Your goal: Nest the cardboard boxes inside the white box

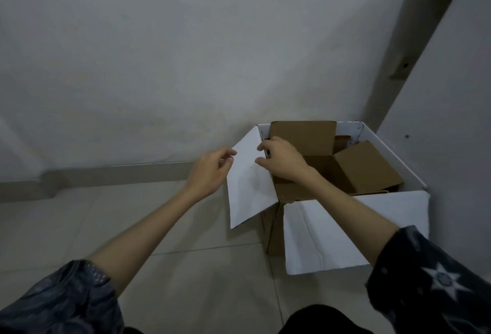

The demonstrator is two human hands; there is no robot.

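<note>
The white box (329,232) stands on the floor at the right, its top open and its white flaps spread. Inside it sits a brown cardboard box (305,137) with its flaps up, and a smaller brown cardboard box (369,169) lies tilted at the right of the opening. My left hand (210,171) touches the outer edge of the white left flap (249,182), fingers curled around it. My right hand (281,158) reaches into the opening and grips the left edge of the cardboard box inside.
The box stands in a corner, with a grey wall (159,54) behind and a pale panel (446,94) close on the right. A skirting strip (106,174) runs along the wall. Tiled floor (186,267) spreads to the left and front.
</note>
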